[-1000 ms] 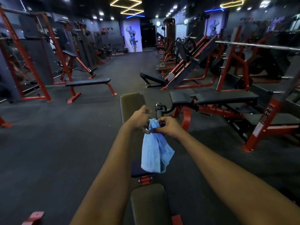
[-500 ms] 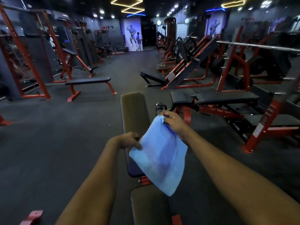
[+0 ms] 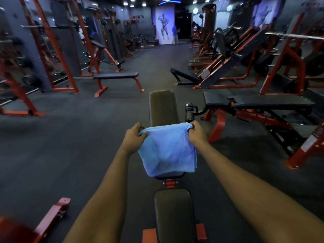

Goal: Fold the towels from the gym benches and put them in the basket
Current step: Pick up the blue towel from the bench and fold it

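Note:
A light blue towel (image 3: 168, 149) hangs doubled over in the air above the dark padded bench (image 3: 163, 106) in front of me. My left hand (image 3: 135, 138) grips its upper left corner. At the upper right corner, my right hand (image 3: 197, 133) pinches the cloth. The top edge is stretched level between both hands, and the lower edge drapes down to the bench's hinge. No basket is in view.
A second bench (image 3: 259, 104) with a red frame stands close on the right. A flat bench (image 3: 115, 76) sits farther off on the left, beside red racks (image 3: 57, 50). A red foot bar (image 3: 52, 214) lies at lower left. A person (image 3: 175, 34) stands far down the aisle.
The towel was bunched with both hands together, then held slanted with the left hand low. Now my hands are apart and level, and the towel hangs flat between them.

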`<state>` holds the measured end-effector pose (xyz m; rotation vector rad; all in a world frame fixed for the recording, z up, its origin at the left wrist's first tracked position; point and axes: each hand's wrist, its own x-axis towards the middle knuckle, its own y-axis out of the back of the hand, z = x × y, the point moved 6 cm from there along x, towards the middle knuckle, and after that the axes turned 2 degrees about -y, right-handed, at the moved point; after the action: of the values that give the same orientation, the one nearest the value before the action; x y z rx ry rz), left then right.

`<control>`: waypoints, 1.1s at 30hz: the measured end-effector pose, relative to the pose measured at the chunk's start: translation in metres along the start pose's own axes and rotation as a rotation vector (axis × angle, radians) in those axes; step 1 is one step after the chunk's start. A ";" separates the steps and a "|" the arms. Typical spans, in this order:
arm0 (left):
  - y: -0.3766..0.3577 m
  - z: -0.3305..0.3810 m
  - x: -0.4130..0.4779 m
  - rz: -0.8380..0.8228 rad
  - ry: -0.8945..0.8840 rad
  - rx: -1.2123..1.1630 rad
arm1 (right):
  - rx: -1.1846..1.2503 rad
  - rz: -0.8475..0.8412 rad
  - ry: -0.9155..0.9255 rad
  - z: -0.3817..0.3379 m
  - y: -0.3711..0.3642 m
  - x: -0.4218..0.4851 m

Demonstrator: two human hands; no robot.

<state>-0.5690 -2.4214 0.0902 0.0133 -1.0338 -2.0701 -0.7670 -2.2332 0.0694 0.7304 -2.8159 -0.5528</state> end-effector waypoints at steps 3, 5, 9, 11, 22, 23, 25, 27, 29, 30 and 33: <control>0.021 -0.016 -0.026 0.081 0.051 -0.001 | -0.003 -0.077 0.039 -0.008 -0.027 -0.004; 0.035 -0.026 -0.045 0.129 0.103 0.021 | -0.005 -0.121 0.086 -0.015 -0.043 -0.011; 0.067 -0.046 -0.106 0.242 0.229 0.054 | -0.025 -0.288 0.153 -0.027 -0.088 -0.042; 0.085 -0.052 -0.147 0.326 0.298 0.076 | -0.022 -0.388 0.205 -0.032 -0.112 -0.063; 0.162 -0.024 -0.454 0.689 0.759 0.287 | 0.090 -0.998 0.363 -0.054 -0.216 -0.290; 0.169 -0.018 -0.487 0.725 0.799 0.298 | 0.089 -1.048 0.383 -0.058 -0.222 -0.321; 0.181 -0.003 -0.551 0.799 0.877 0.330 | 0.089 -1.150 0.426 -0.064 -0.233 -0.384; 0.192 0.013 -0.614 0.873 0.964 0.363 | 0.085 -1.261 0.444 -0.068 -0.240 -0.447; 0.201 0.031 -0.674 0.944 1.041 0.390 | 0.099 -1.360 0.476 -0.072 -0.244 -0.508; 0.205 0.041 -0.704 0.981 1.077 0.401 | 0.104 -1.413 0.501 -0.074 -0.245 -0.541; 0.213 0.070 -0.796 1.077 1.184 0.439 | 0.071 -1.567 0.570 -0.078 -0.242 -0.643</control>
<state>0.0855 -1.9195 0.0255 0.6614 -0.4732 -0.5793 -0.0868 -2.1327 -0.0068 2.4920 -1.2776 -0.2723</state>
